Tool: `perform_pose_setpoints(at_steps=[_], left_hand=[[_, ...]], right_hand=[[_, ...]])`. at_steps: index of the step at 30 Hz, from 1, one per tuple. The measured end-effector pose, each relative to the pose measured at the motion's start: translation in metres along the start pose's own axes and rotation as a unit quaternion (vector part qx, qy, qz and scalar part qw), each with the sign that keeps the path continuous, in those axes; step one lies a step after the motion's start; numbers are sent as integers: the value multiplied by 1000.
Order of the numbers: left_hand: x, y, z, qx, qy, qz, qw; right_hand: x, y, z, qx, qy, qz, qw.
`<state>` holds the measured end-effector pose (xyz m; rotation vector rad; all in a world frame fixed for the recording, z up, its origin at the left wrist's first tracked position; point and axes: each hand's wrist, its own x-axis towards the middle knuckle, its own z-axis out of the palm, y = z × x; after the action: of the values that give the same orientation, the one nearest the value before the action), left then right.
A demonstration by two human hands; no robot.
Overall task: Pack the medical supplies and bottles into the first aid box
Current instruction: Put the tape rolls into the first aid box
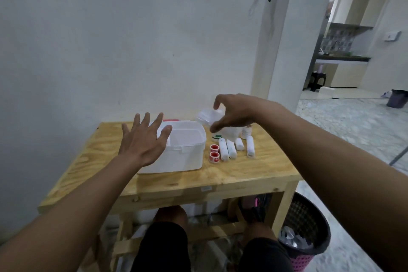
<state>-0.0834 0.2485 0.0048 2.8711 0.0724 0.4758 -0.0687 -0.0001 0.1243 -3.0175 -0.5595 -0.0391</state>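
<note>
First aid box (176, 161), white and open at the top, stands on the wooden table (254, 174) near its back edge by the wall, with a broad strip of bare wood between it and the front edge. Just right of it, apart from its side, lie two red tape rolls (214, 152) and four bandage rolls (229, 148), with a bottle (246, 131) behind them and more wood out to the right edge. The left hand (143, 141) hovers flat with fingers spread over the box's left rim, while the right hand (234, 114) grips a clear plastic tray (207, 116) in the air above the rolls.
</note>
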Motion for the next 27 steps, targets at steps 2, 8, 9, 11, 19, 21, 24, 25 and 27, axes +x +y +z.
perform_pose_setpoints(at_steps=[2, 8, 9, 11, 19, 21, 24, 25, 27], left_hand=[[3, -5, -1, 12, -29, -6, 999], [7, -9, -1, 44, -76, -33, 996], [8, -8, -1, 48, -80, -34, 995], [9, -9, 0, 54, -86, -35, 994], [12, -13, 4, 65, -103, -43, 992], [12, -12, 3, 63, -115, -46, 990], [13, -12, 2, 63, -126, -47, 989], [13, -11, 1, 62, -128, -47, 989], [14, -10, -1, 62, -133, -48, 988]], right_hand=[[11, -12, -6, 1, -12, 10, 1000], [50, -36, 4, 84, -67, 63, 992], [54, -40, 7, 90, -74, 67, 991], [62, -48, 11, 92, -84, 72, 990], [84, -72, 24, 79, -117, 83, 987], [86, -74, 25, 75, -132, 94, 984], [88, -77, 28, 76, -165, 113, 977], [90, -78, 29, 82, -175, 120, 974], [94, -80, 35, 93, -194, 137, 967]])
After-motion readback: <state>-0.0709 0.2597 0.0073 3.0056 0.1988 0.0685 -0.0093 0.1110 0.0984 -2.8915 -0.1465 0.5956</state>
